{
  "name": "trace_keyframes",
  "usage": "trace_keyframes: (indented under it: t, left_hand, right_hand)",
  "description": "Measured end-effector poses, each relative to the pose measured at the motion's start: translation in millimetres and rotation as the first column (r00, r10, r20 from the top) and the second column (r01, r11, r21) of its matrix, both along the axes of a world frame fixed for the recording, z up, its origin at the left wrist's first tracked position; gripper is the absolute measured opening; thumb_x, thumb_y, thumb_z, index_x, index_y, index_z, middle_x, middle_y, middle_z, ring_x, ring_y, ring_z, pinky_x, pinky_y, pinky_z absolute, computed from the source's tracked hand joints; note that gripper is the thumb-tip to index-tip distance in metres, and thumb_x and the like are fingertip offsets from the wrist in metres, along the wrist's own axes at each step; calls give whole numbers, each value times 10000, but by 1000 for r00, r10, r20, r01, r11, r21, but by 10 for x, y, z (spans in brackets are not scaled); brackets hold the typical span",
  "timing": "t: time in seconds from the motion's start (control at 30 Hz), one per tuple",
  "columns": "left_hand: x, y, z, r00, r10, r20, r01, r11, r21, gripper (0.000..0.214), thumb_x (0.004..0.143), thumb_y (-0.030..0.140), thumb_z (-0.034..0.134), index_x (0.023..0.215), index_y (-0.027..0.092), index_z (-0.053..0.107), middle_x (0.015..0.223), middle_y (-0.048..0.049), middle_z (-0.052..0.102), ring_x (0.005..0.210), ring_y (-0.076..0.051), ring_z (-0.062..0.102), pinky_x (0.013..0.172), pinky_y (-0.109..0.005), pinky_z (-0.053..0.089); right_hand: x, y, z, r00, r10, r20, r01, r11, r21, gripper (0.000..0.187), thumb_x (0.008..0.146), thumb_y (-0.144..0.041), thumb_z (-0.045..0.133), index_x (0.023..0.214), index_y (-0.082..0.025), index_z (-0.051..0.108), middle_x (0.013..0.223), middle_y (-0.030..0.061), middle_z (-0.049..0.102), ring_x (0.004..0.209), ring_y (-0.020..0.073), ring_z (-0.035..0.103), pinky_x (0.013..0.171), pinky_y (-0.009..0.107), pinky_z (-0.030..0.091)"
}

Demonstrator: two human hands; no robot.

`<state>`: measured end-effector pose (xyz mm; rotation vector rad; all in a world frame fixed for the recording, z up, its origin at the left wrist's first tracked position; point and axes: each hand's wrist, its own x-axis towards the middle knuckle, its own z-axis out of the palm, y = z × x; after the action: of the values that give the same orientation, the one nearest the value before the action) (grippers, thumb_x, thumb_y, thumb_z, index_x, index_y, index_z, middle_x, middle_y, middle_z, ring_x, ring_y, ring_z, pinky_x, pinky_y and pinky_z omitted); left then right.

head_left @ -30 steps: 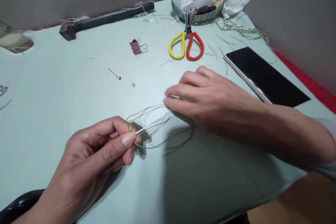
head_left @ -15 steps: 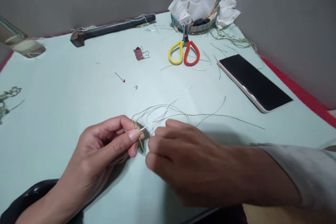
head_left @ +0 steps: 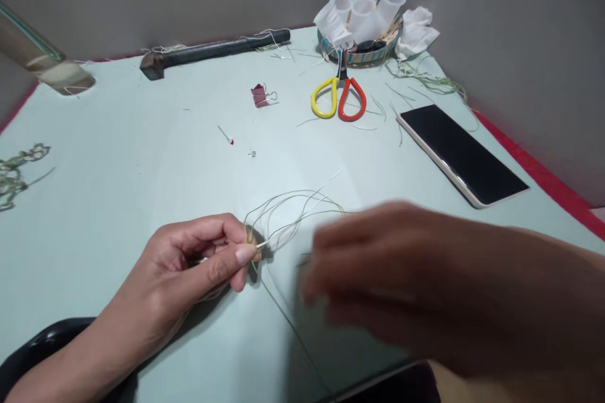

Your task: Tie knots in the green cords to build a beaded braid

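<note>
My left hand (head_left: 203,258) pinches several thin green and white cords (head_left: 283,194) between thumb and forefinger, just above the tabletop. The cords loop away to the right, and one green strand runs down toward the table's front edge. Smeared by motion, my right hand (head_left: 387,264) hovers to the right of the cords; its fingers are too blurred to show whether they hold anything. Beyond the hands lie a small pin with a red tip (head_left: 225,135) and a tiny clear piece (head_left: 253,153).
Scissors (head_left: 350,101) with yellow and red handles lean on a basket (head_left: 363,56) of plastic cups. A phone (head_left: 466,154) lies at the right. A binder clip (head_left: 259,96), a hammer-like tool (head_left: 217,50) and a knotted green cord piece (head_left: 19,173) are on the table (head_left: 118,201).
My right hand has moved right, away from my left hand, and blurred. A green strand now stretches down from the left fingertips. The view has shifted slightly; my left hand keeps its pinch.
</note>
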<state>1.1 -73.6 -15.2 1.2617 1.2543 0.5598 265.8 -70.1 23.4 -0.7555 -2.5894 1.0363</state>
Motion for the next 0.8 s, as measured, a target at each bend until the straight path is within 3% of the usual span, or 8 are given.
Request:
trace_keyframes:
  t: [0.03, 0.17, 0.33, 0.5, 0.67, 0.8]
  left_hand:
    - [-2, -3, 4, 1000, -4, -3, 4, 1000, 5, 314, 863, 476, 719, 665, 234, 690, 586, 27, 584, 567, -117, 436, 512, -247, 323]
    - [-20, 1, -2, 1000, -25, -6, 25, 1000, -4, 360, 874, 531, 707, 667, 239, 674, 586, 36, 586, 571, -116, 426, 517, -243, 326]
    - [-13, 12, 14, 999, -9, -32, 8, 999, -33, 399, 840, 594, 719, 650, 245, 674, 567, 26, 576, 550, -126, 425, 497, -257, 325]
    - [62, 11, 82, 994, 64, -87, -71, 995, -70, 393, 806, 588, 732, 606, 255, 671, 559, 13, 573, 554, -137, 434, 501, -266, 337]
    - [91, 18, 88, 992, 76, -101, -83, 994, -70, 374, 812, 549, 725, 586, 259, 658, 555, 8, 561, 536, -143, 432, 485, -277, 326]
    - [93, 24, 92, 988, 63, -143, -72, 996, -58, 403, 789, 609, 727, 585, 267, 667, 561, 5, 563, 558, -151, 446, 497, -278, 333]
  right_hand:
    - [-79, 132, 3, 1000, -6, -8, 6, 1000, -4, 124, 944, -124, 606, 1002, -215, 669, 892, -17, 679, 786, 115, 588, 744, 241, 491]
    - [-322, 459, -163, 998, -52, -20, 54, 997, 56, 207, 980, -85, 488, 1036, -152, 675, 984, 72, 656, 935, 180, 572, 851, 322, 477]
    - [-456, 558, -379, 999, -26, -39, 30, 993, 112, 177, 984, -76, 488, 976, -134, 656, 971, 72, 635, 925, 171, 526, 866, 336, 440]
    - [-451, 573, -397, 993, 13, -118, -5, 998, 66, 207, 945, -61, 431, 833, -150, 581, 897, 56, 593, 866, 156, 497, 792, 308, 412]
    - [-367, 546, -310, 977, -6, -215, -13, 996, -86, 152, 959, -106, 431, 892, -165, 554, 840, 9, 580, 761, 115, 461, 708, 279, 374]
    - [-356, 530, -234, 987, -61, -146, 19, 961, -278, 121, 950, -126, 442, 868, -213, 462, 774, -43, 559, 665, 86, 451, 616, 253, 356]
